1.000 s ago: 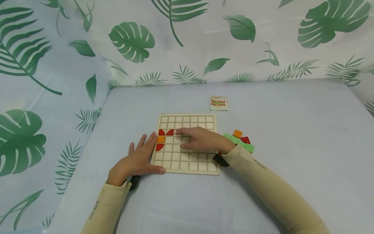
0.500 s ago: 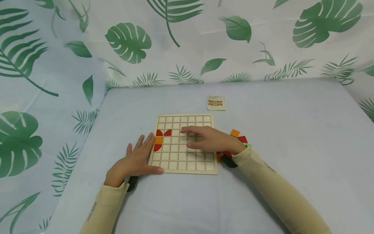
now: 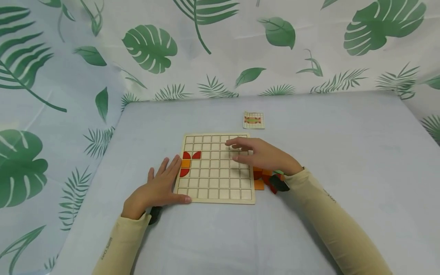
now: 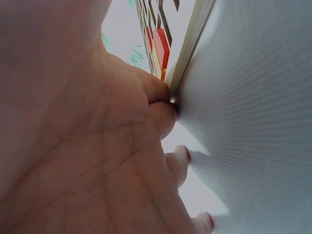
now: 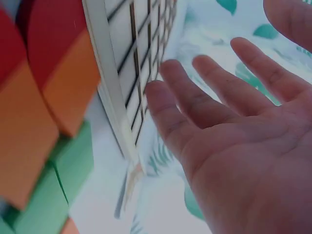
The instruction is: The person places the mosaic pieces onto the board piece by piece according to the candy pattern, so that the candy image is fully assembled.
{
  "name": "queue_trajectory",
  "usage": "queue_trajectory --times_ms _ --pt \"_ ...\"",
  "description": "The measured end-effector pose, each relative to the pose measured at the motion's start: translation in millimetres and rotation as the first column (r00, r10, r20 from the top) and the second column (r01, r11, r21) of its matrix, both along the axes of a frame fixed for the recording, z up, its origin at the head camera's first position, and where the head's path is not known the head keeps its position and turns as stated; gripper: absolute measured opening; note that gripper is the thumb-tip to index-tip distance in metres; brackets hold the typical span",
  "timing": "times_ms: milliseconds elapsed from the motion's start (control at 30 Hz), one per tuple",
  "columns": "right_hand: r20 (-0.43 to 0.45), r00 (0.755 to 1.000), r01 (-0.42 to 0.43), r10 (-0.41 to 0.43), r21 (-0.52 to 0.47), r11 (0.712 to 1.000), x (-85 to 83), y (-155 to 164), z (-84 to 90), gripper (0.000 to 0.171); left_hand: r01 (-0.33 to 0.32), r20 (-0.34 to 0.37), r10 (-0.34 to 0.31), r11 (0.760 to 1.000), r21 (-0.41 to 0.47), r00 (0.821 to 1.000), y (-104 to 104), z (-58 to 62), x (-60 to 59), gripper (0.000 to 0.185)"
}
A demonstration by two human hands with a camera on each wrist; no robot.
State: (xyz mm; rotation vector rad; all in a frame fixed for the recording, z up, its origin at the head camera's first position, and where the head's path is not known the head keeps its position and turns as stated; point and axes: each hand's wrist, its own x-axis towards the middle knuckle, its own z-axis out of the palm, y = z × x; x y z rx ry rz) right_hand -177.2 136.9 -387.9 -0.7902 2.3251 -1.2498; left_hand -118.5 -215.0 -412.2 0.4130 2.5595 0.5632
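Note:
A wooden grid board lies flat in the middle of the table. Along its left side sit an orange square and red quarter-round tiles in the cells. My left hand rests on the table with fingers spread, its index finger and thumb touching the board's left and near edges. Above the board's right part hovers my right hand, fingers extended and nothing in them. Beside the board's right edge, partly hidden under the right wrist, lie loose orange tiles, red tiles and green tiles.
Behind the board, a small pattern card lies on the pale table cloth. A leaf-print curtain hangs at the back and left of the table.
My right hand has moved right and away from the red tiles, rising above the board. The left hand stays at the board's edge. The view has shifted slightly.

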Motion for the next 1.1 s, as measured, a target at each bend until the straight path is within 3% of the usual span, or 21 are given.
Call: queue_trajectory --times_ms 233,600,767,933,1100 --pt "0.018 0.999 0.048 -0.048 0.008 0.999 -7.1 23.1 3.4 0.043 -0.007 0.008 0.007 1.0 0.003 1.0 -1.6 -0.5 1.2 0.133" --pt "0.071 0.985 0.141 -0.154 0.167 0.976 -15.8 72.2 5.1 0.038 0.001 -0.008 -0.001 1.0 0.006 1.0 1.0 0.3 0.6 0.132" --pt "0.062 0.986 0.138 -0.157 0.241 0.961 -17.9 87.2 3.3 0.035 -0.003 -0.002 0.003 1.0 0.009 1.0 0.6 -1.1 0.6 0.132" --pt "0.024 0.985 0.151 -0.169 0.341 0.928 -19.6 99.4 0.0 0.031 -0.002 0.001 0.002 1.0 0.015 1.0 0.4 -1.4 0.1 0.132" --pt "0.027 0.987 0.14 -0.16 0.365 0.92 -21.3 105.0 -3.7 0.025 -0.001 -0.001 0.001 1.0 0.001 1.0 -0.1 -0.7 -0.2 0.133"
